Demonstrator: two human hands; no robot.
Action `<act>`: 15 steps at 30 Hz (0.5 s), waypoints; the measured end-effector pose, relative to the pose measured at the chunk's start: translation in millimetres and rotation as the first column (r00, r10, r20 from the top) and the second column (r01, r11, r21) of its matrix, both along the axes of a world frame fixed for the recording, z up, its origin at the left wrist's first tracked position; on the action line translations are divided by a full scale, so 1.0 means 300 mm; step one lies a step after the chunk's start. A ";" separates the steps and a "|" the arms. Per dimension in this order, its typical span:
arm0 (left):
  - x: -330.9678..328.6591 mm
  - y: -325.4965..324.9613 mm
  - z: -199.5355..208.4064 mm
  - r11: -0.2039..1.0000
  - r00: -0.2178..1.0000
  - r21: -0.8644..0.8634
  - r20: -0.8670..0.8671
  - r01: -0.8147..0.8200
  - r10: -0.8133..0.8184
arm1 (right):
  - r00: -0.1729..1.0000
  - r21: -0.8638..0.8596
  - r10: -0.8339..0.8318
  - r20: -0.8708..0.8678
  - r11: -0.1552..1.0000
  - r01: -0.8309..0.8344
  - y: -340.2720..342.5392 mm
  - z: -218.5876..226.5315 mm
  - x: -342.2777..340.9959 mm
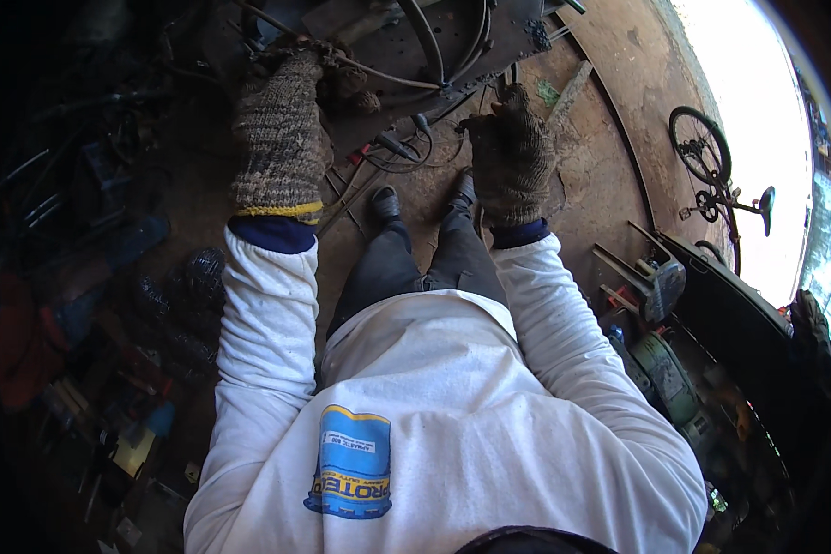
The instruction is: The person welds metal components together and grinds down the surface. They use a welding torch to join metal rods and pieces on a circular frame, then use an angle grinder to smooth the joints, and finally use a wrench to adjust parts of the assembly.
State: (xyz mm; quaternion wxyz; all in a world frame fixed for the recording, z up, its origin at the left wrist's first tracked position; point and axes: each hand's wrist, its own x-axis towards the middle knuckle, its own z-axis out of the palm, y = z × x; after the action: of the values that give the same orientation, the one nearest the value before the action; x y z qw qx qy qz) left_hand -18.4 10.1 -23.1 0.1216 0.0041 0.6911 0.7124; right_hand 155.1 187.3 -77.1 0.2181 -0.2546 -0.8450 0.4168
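Note:
My left hand [282, 138], in a thick, dirty knit glove with a yellow cuff edge, reaches over the dark workbench [388, 111]. Its fingers curl closed around a thin metal rod [388, 78], which stretches right across the bench top. Beside that hand lie dark, lumpy pieces [349, 88]. My right hand [515, 152], gloved alike, is held just off the bench's right end. Its fingers are bent closed, and a short dark end pokes out above them; the rest of that object is hidden. A curved metal strip [423, 37] stands on the bench between the hands.
Cables with dark grips [395, 145] and a red part hang below the bench edge. A long metal bar [619, 129] lies on the brown floor to the right. Farther right is a bicycle [716, 175]; a green machine [667, 374] stands nearer. Dim clutter [92, 369] fills the left side.

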 end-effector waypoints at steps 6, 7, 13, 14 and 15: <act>-0.015 -0.008 -0.018 0.995 0.993 -0.090 -0.107 0.032 -0.042 | 0.998 -0.133 -0.065 0.011 0.989 0.066 -0.021 -0.032 0.065; -0.030 -0.005 -0.034 0.994 0.992 -0.104 -0.115 0.035 -0.047 | 0.995 -0.106 -0.074 0.060 0.991 0.080 -0.030 -0.033 0.069; -0.038 -0.041 -0.052 0.976 0.976 -0.205 -0.190 0.070 -0.109 | 0.999 -0.267 -0.038 0.037 0.963 0.047 -0.070 -0.052 0.064; -0.029 -0.052 -0.056 0.970 0.972 -0.228 -0.198 0.079 -0.126 | 0.998 -0.274 -0.043 0.043 0.960 0.054 -0.076 -0.041 0.054; -0.029 -0.064 -0.055 0.964 0.967 -0.252 -0.209 0.087 -0.142 | 0.998 -0.243 -0.015 0.064 0.970 0.031 -0.081 -0.025 0.042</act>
State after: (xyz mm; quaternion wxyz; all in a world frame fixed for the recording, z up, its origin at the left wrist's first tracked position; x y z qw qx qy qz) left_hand -27.2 -9.1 -39.7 0.0832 0.1104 0.7802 0.6100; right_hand 167.6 163.0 -84.7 0.1638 -0.3019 -0.7907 0.5067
